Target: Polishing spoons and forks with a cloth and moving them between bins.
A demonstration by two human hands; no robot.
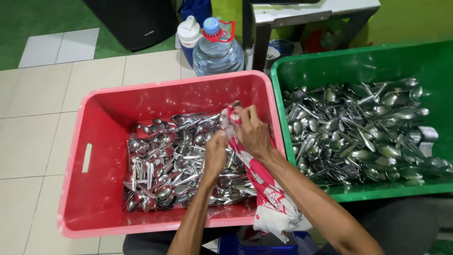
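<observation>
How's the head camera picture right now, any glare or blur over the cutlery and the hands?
Head view: bright, even light; specular glints speckle the spoons in the red crate and the green crate, so single pieces merge. The left hand and right hand, both on the red-and-white cloth, look slightly soft. Crate edges bow a little toward the frame borders.

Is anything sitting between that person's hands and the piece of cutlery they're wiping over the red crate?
Only the red-and-white cloth. Both hands, left and right, grip it, and it wraps the metal piece, only partly visible, above the red crate.
</observation>
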